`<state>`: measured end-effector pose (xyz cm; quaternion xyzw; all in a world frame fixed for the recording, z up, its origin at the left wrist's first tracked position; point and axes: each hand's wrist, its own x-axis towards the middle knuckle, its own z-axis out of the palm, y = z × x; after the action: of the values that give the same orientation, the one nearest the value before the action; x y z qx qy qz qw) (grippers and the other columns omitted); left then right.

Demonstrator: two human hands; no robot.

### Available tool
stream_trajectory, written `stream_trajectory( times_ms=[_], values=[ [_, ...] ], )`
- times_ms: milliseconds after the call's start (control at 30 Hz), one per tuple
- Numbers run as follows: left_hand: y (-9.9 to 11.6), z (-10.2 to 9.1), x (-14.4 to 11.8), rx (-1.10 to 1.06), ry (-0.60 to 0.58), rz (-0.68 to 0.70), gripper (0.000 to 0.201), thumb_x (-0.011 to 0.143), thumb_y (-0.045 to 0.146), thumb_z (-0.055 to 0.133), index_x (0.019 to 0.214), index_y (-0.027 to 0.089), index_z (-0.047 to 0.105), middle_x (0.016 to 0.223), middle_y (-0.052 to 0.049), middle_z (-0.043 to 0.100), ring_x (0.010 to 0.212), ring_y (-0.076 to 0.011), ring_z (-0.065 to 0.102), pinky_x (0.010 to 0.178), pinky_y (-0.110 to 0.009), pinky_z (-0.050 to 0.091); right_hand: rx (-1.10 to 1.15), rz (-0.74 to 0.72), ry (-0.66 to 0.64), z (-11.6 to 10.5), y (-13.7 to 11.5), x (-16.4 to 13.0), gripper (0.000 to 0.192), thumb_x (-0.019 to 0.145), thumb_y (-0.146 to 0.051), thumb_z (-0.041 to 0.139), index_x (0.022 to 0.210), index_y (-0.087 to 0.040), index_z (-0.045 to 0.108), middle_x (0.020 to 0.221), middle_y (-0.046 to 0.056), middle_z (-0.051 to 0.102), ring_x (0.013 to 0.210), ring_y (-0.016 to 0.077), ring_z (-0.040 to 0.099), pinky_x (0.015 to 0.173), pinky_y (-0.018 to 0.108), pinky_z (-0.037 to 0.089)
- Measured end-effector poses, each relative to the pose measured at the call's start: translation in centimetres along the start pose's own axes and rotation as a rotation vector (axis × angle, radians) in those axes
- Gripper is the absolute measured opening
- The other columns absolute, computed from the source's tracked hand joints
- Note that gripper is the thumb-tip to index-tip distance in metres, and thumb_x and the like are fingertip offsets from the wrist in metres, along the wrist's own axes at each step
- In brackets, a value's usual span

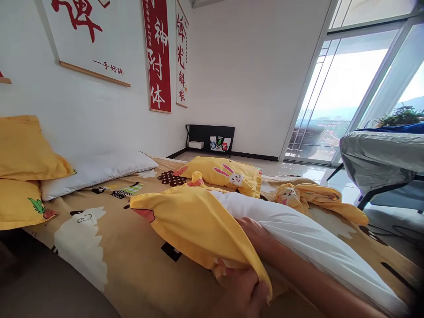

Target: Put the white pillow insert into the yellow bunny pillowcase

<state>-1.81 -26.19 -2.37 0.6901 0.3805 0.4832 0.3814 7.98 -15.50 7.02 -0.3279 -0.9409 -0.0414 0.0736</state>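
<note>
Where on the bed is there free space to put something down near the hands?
The widest free patch of bed sheet lies left of the yellow pillowcase, below the white pillow. It is crowded right of the left hand and the right hand: the white pillow insert, the bunny pillow and a crumpled pillowcase fill that side.

A bed (pixel 132 265) with a tan cartoon-print sheet fills the lower frame. At left lie two yellow pillows (pixel 26 150) and a white pillow (pixel 96 170). At centre lies a white pillow insert (pixel 308 240), half inside a yellow pillowcase (pixel 188 218). Behind it, two more yellow covers (pixel 228 174) lie crumpled.
</note>
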Motion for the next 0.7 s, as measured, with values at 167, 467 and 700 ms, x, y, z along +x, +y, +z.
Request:
stream_trajectory(
  times_ms=[167,467,700],
  values=[
    [-4.8,-8.2,-4.8,0.003,0.546,-0.207,0.046,0.082,0.064,0.052,0.08,0.019,0.062,0.075,-0.007,0.064,0.071,-0.0201,0.06,0.064,-0.03,0.047,-0.291,-0.239,0.184,3.0,1.8,-4.3,0.015,0.086,-0.013,0.049,0.078,-0.021,0.06,0.081,0.003,0.058,0.072,0.0134,0.047,0.057,0.026,0.024],
    [-9.2,-13.0,-3.8,-0.273,0.717,-0.394,0.066,0.066,0.075,0.061,0.095,0.016,0.055,0.076,-0.006,0.062,0.056,-0.0183,0.059,0.043,-0.025,0.04,-0.327,-0.362,0.36,3.3,-0.1,-3.9,0.01,0.071,-0.014,0.064,0.072,-0.019,0.055,0.075,0.002,0.054,0.069,0.0142,0.043,0.058,0.028,0.024],
    [-8.3,-9.7,-4.2,-0.229,0.702,-0.219,0.058,0.076,0.072,0.055,0.08,0.015,0.061,0.073,-0.005,0.058,0.071,-0.0172,0.054,0.063,-0.026,0.045,-0.194,-0.119,0.133,1.4,-0.1,-3.5,0.007,0.078,-0.023,0.056,0.082,-0.02,0.062,0.085,0.003,0.061,0.068,0.0134,0.051,0.057,0.026,0.024]
  ],
)
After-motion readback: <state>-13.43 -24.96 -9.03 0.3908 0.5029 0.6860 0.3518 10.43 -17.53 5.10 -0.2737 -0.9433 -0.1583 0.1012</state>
